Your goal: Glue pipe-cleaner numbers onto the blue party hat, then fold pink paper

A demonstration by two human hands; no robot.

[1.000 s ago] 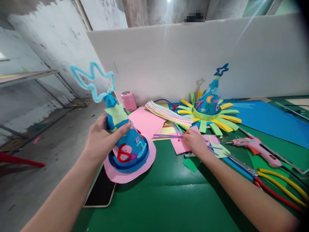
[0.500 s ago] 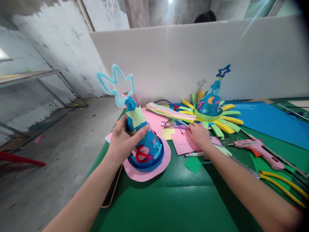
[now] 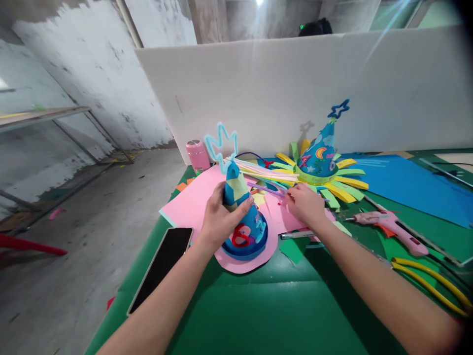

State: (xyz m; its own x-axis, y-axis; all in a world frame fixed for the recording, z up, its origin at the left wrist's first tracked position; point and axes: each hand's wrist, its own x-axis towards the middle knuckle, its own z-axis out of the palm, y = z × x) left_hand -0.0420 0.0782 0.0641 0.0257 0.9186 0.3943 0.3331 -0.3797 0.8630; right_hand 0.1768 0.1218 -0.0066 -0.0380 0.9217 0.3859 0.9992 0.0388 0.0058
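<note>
My left hand (image 3: pixel 221 214) is wrapped round a blue paper cone hat (image 3: pixel 254 214) with a pale green band, a pink brim and stuck-on shapes. A light blue pipe-cleaner star (image 3: pixel 221 143) rises from its tip. The hat tilts slightly, its brim close above or on the table; I cannot tell which. My right hand (image 3: pixel 305 203) is closed over purple pipe cleaners (image 3: pixel 264 188) above pink paper; its fingertips are partly hidden. Just behind it lies a bundle of pale pipe cleaners (image 3: pixel 268 172).
A second blue cone hat (image 3: pixel 320 153) with yellow and green strips stands behind. To the right are a pink glue gun (image 3: pixel 395 229) and yellow-handled pliers (image 3: pixel 432 281). A phone (image 3: pixel 160 268) lies left, near the table edge. A pink can (image 3: pixel 197 157) stands by the white board (image 3: pixel 258 93).
My left hand has carried the cone hat to the right and its star is lower, uncovering the phone and pink can. My right hand has stayed nearly in place, its fingers shifting over the purple pipe cleaners.
</note>
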